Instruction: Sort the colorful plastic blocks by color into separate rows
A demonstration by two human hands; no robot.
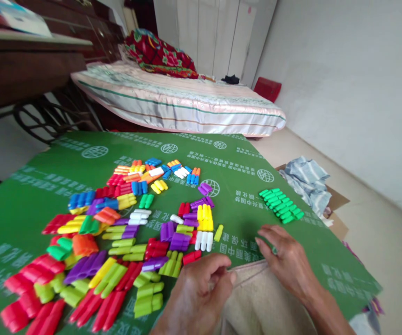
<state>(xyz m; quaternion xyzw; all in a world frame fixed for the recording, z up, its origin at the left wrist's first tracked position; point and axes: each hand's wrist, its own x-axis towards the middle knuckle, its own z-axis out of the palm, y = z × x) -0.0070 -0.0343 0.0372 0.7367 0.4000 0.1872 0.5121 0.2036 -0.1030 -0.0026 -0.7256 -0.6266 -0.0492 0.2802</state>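
My left hand point(206, 286) is at the near edge of the green tabletop point(228, 153). Its thumb and fingers are curled together, and what they hold, if anything, is hidden. My right hand point(286, 258) rests near that same edge, a gap between thumb and forefinger, with no held piece I can make out. Beyond it lies a neat block of bright green plastic tubes point(280, 204). Closest to my left hand are red tubes point(191, 257), white tubes point(204, 241), yellow tubes point(205, 217) and a single lime tube point(218, 233). The tubes are mostly joined in small groups.
Many coloured tube groups, including purple ones point(85, 267), spread over the left of the tabletop. Beige cloth point(263, 298) is below my hands. A bed point(187, 102) stands behind, a dark wooden table point(29, 70) at left, and a box with striped cloth point(307, 181) at right.
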